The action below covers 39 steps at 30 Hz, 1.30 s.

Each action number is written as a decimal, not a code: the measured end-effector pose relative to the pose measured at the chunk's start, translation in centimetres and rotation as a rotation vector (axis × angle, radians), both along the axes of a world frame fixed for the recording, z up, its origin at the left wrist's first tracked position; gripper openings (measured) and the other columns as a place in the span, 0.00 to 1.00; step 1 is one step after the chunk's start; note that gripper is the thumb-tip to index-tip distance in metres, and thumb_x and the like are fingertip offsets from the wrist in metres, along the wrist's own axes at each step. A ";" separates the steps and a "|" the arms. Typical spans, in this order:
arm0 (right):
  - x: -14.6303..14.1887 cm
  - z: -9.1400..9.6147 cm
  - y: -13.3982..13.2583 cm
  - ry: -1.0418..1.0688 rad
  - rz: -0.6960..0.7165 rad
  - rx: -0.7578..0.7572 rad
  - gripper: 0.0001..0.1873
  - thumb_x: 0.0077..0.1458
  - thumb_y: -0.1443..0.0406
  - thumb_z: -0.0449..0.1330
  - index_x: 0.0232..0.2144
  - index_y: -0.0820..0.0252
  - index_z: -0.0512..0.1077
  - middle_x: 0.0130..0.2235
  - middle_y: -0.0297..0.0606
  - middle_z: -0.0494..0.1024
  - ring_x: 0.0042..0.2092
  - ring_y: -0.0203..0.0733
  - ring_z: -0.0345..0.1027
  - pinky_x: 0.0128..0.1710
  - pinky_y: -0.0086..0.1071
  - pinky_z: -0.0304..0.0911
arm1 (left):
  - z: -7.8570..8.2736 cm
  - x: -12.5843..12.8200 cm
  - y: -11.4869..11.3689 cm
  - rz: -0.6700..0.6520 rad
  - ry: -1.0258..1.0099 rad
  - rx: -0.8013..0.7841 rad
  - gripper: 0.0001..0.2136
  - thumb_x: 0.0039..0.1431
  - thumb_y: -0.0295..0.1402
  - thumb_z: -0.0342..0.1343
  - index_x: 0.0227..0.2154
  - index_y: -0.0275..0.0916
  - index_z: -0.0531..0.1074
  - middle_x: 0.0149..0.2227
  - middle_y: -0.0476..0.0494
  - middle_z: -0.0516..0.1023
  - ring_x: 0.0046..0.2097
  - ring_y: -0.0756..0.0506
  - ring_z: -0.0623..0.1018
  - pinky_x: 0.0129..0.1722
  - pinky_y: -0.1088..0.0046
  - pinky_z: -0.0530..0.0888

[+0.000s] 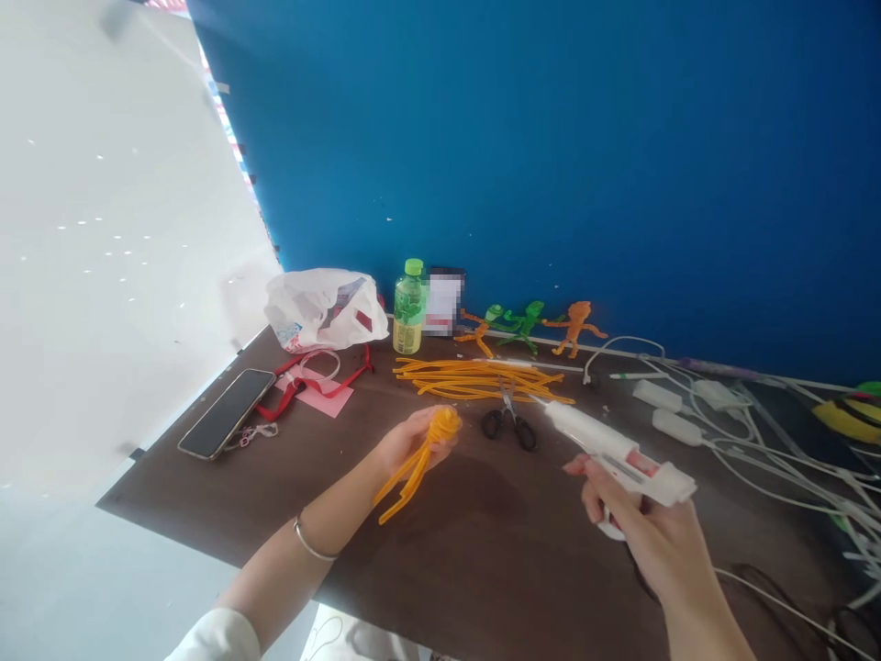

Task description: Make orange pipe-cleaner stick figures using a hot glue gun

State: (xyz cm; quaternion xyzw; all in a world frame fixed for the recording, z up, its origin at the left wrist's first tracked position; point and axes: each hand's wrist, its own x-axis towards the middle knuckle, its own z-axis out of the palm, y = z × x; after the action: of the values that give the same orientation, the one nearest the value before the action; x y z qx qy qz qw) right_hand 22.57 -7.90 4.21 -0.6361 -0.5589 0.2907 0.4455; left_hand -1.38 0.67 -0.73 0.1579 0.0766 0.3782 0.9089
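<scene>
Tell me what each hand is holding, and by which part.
The left hand holds an orange pipe-cleaner bundle near its coiled end; the right hand grips a white hot glue gun by its handle.

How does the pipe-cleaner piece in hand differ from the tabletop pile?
The orange piece is coiled at one end, strands trailing; the orange pile lies in loose, nearly straight strands. The piece sits in the left hand; the pile rests on the dark table. Both are fuzzy pipe cleaner.
</scene>
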 end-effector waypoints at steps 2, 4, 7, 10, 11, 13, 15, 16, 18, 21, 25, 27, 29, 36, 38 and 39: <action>-1.2 -0.3 -0.4 0.227 0.138 -0.032 0.17 0.52 0.51 0.54 0.32 0.59 0.68 0.16 0.31 0.62 0.18 0.34 0.53 0.17 0.29 0.46 | -0.1 -0.1 -0.1 -0.015 0.013 0.090 0.11 0.43 0.31 0.63 0.30 0.33 0.72 0.27 0.46 0.67 0.22 0.57 0.64 0.18 0.85 0.59; -2.4 -0.5 -0.9 0.364 0.223 -0.061 0.19 0.52 0.50 0.53 0.34 0.60 0.68 0.17 0.32 0.63 0.18 0.34 0.53 0.17 0.29 0.45 | -0.3 -0.2 -0.1 -0.010 0.035 0.159 0.11 0.42 0.33 0.64 0.29 0.34 0.72 0.27 0.46 0.67 0.21 0.57 0.64 0.18 0.84 0.58; -3.8 -0.4 -1.7 0.466 0.308 -0.104 0.19 0.53 0.50 0.53 0.32 0.60 0.69 0.16 0.32 0.63 0.19 0.34 0.53 0.18 0.29 0.44 | -0.4 -0.4 -0.1 0.001 0.073 0.243 0.13 0.42 0.37 0.64 0.29 0.34 0.72 0.28 0.45 0.69 0.20 0.57 0.64 0.18 0.81 0.58; -4.7 -0.4 -2.1 0.481 0.335 -0.136 0.20 0.53 0.49 0.53 0.30 0.60 0.69 0.16 0.32 0.62 0.18 0.33 0.52 0.18 0.29 0.44 | -0.5 -0.5 -0.1 0.024 0.107 0.294 0.15 0.41 0.39 0.64 0.29 0.33 0.72 0.29 0.43 0.70 0.20 0.56 0.65 0.18 0.79 0.58; -4.9 -0.4 -2.1 0.476 0.336 -0.141 0.20 0.52 0.49 0.53 0.29 0.60 0.69 0.16 0.31 0.62 0.18 0.32 0.51 0.18 0.29 0.44 | -0.5 -0.5 -0.1 0.034 0.110 0.301 0.15 0.41 0.39 0.64 0.29 0.34 0.73 0.31 0.43 0.70 0.20 0.56 0.66 0.17 0.79 0.58; -5.2 -0.5 -2.2 0.464 0.333 -0.150 0.20 0.52 0.49 0.53 0.27 0.61 0.69 0.16 0.31 0.62 0.18 0.31 0.50 0.18 0.28 0.44 | -0.6 -0.5 -0.1 0.045 0.106 0.312 0.14 0.41 0.39 0.64 0.29 0.34 0.73 0.32 0.43 0.71 0.20 0.55 0.66 0.17 0.79 0.58; -5.4 -0.6 -2.1 0.466 0.330 -0.154 0.21 0.52 0.49 0.53 0.27 0.61 0.69 0.16 0.31 0.62 0.18 0.31 0.50 0.18 0.28 0.45 | -0.7 -0.5 -0.1 0.046 0.093 0.325 0.14 0.42 0.38 0.63 0.30 0.35 0.73 0.32 0.44 0.70 0.19 0.55 0.67 0.17 0.78 0.58; -5.5 -0.6 -2.1 0.468 0.329 -0.157 0.21 0.52 0.49 0.53 0.27 0.61 0.69 0.16 0.30 0.61 0.18 0.31 0.51 0.18 0.28 0.45 | -0.7 -0.5 -0.1 0.046 0.086 0.331 0.13 0.42 0.38 0.63 0.30 0.35 0.73 0.32 0.44 0.70 0.19 0.55 0.67 0.17 0.78 0.58; -5.6 -0.6 -2.1 0.465 0.331 -0.164 0.21 0.51 0.48 0.53 0.27 0.61 0.69 0.16 0.30 0.61 0.18 0.31 0.51 0.18 0.28 0.46 | -0.7 -0.5 -0.1 0.041 0.077 0.342 0.12 0.43 0.38 0.63 0.30 0.35 0.74 0.32 0.44 0.70 0.20 0.55 0.68 0.17 0.78 0.58; -5.7 -0.4 -2.0 0.440 0.341 -0.178 0.20 0.52 0.49 0.53 0.27 0.61 0.68 0.16 0.30 0.61 0.18 0.32 0.51 0.18 0.28 0.46 | -0.6 -0.5 -0.1 0.035 0.083 0.339 0.13 0.42 0.38 0.63 0.30 0.36 0.73 0.32 0.44 0.70 0.20 0.55 0.68 0.18 0.78 0.58; -5.9 -0.3 -2.1 0.451 0.338 -0.193 0.18 0.53 0.51 0.53 0.28 0.60 0.68 0.16 0.30 0.61 0.18 0.33 0.52 0.20 0.29 0.45 | -0.6 -0.6 -0.1 0.037 0.113 0.324 0.14 0.41 0.38 0.64 0.30 0.35 0.73 0.32 0.43 0.70 0.21 0.55 0.68 0.17 0.78 0.57; -5.9 -0.4 -2.1 0.462 0.329 -0.201 0.18 0.53 0.51 0.53 0.27 0.60 0.67 0.16 0.30 0.62 0.19 0.33 0.53 0.20 0.29 0.46 | -0.5 -0.6 -0.1 0.041 0.138 0.316 0.15 0.40 0.39 0.64 0.30 0.35 0.73 0.32 0.43 0.71 0.21 0.55 0.67 0.17 0.78 0.57; -5.9 -0.4 -2.2 0.463 0.327 -0.205 0.19 0.52 0.50 0.53 0.26 0.60 0.67 0.16 0.31 0.63 0.19 0.33 0.53 0.21 0.30 0.47 | -0.5 -0.6 -0.1 0.046 0.166 0.299 0.16 0.38 0.40 0.65 0.29 0.34 0.72 0.32 0.42 0.71 0.21 0.55 0.67 0.17 0.78 0.56; -5.7 -0.6 -2.0 0.407 0.396 -0.158 0.21 0.55 0.52 0.51 0.18 0.59 0.63 0.15 0.32 0.63 0.18 0.34 0.52 0.19 0.30 0.45 | -0.4 -0.7 -0.1 0.037 0.181 0.279 0.18 0.36 0.40 0.66 0.29 0.34 0.72 0.32 0.42 0.70 0.21 0.55 0.67 0.18 0.78 0.57; -5.8 -0.6 -2.0 0.421 0.401 -0.154 0.21 0.54 0.51 0.51 0.18 0.58 0.63 0.15 0.32 0.62 0.18 0.34 0.52 0.19 0.30 0.46 | -0.4 -0.7 -0.1 0.026 0.155 0.292 0.17 0.38 0.40 0.65 0.29 0.34 0.72 0.33 0.42 0.70 0.21 0.54 0.68 0.18 0.78 0.57; -5.8 -0.6 -2.1 0.430 0.397 -0.156 0.20 0.54 0.51 0.51 0.20 0.59 0.64 0.15 0.32 0.62 0.18 0.34 0.52 0.19 0.30 0.46 | -0.4 -0.7 -0.1 0.022 0.138 0.299 0.16 0.39 0.39 0.65 0.29 0.34 0.73 0.33 0.42 0.70 0.21 0.54 0.68 0.18 0.78 0.58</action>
State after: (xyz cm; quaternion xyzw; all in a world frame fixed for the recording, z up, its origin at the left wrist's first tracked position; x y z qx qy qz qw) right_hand 16.76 -9.98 3.60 -0.4705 -0.5412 0.5422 0.4380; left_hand -2.11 0.58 -1.17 0.3161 0.0836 0.3835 0.8637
